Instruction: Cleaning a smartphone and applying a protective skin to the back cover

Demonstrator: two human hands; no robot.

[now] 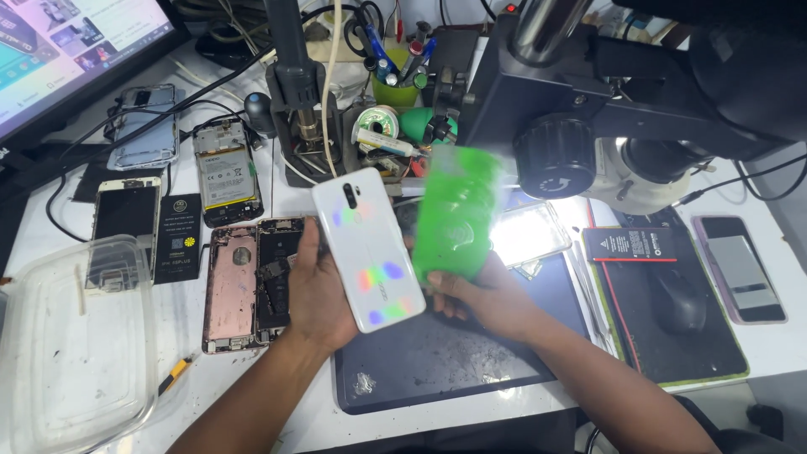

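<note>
My left hand (313,296) holds a white phone (368,248), back side up, with a dark camera strip near its top and rainbow glints across it. My right hand (476,294) grips the lower end of a bright green rectangular sheet (458,214), blurred, held upright just right of the phone. Both are above a dark work mat (437,357) at the table's front. A lit phone screen (530,233) lies under the microscope (580,101) behind the green sheet.
Opened phones lie to the left: a pink one (231,290), one with its battery showing (227,172), a blue one (145,126). A clear plastic tub (71,336) sits front left. At right lie a black battery (630,245), a mouse (679,301) and a phone (740,269).
</note>
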